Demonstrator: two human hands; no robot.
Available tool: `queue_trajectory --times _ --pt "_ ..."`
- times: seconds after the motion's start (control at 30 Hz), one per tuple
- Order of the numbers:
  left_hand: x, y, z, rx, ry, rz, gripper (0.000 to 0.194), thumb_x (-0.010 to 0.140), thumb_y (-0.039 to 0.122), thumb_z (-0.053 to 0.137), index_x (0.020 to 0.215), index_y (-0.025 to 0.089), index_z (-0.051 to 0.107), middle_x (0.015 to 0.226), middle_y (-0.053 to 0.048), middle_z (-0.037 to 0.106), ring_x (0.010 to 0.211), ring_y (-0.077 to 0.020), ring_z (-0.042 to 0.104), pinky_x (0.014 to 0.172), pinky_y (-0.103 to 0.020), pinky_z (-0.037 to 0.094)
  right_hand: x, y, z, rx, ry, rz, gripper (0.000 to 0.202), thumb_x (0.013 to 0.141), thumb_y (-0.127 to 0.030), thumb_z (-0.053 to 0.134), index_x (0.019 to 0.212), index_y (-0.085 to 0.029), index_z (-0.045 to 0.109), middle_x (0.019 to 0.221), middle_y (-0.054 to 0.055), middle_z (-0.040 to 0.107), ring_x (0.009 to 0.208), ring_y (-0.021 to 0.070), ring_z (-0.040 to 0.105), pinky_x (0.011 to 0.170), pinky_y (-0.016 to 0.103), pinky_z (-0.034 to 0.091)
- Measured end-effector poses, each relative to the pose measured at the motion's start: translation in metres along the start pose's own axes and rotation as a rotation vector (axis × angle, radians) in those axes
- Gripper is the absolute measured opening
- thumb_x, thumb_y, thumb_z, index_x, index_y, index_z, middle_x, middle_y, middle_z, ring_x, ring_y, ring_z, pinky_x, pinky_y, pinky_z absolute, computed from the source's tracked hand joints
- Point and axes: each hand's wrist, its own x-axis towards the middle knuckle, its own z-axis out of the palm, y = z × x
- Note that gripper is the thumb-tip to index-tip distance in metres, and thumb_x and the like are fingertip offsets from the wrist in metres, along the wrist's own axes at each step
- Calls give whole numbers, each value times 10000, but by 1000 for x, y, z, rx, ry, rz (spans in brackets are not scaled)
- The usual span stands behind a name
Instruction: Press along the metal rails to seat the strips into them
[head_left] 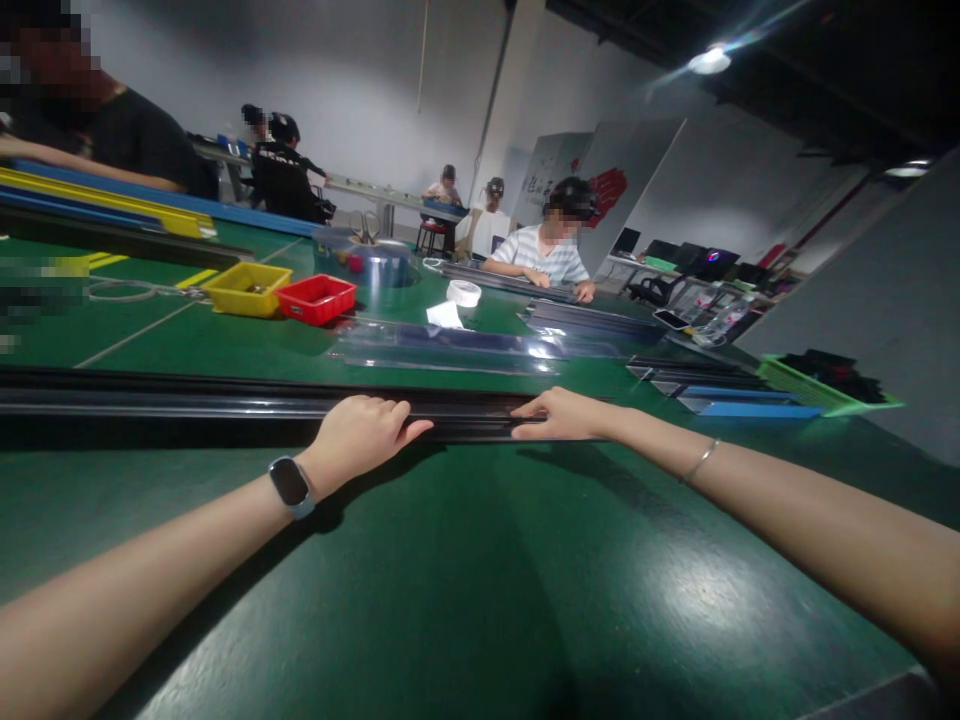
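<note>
A long black channel strip (pixel 187 405) lies across the green table (pixel 420 560), running from the left edge of view to my right hand. My left hand (pixel 364 435), with a watch on its wrist, is closed over the strip, its thumb along the near side. Near the strip's right end, my right hand (pixel 559 412) grips it with thumb and fingers on either side. Some of the strip under both hands is hidden. Just beyond it lie clear plastic strips (pixel 450 345).
Past the strip stand a yellow bin (pixel 249 290), a red bin (pixel 316 298) and a roll of white tape (pixel 463 292). Blue and black profiles (pixel 750 405) and a green basket (pixel 825 390) are at right. A co-worker (pixel 544 250) handles strips across the table; another person sits at upper left.
</note>
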Motion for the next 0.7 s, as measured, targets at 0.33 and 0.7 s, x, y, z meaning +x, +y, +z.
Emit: queue_trajectory --times 0.33,0.7 --pt "1 -2 2 5 -1 -1 463 846 493 296 647 161 550 573 -58 598 565 -173 570 540 -288 347 5 -7 5 -21 -32 39 547 694 -604 487 1048 -212 629 915 66 675 819 248 616 731 300 428" --pt "-2 0 -2 -19 17 -11 484 849 500 274 639 159 547 577 -62 602 559 -171 570 535 -283 348 6 -22 -1 -72 -61 42 585 690 -658 438 964 -193 662 865 77 679 745 223 617 669 284 432"
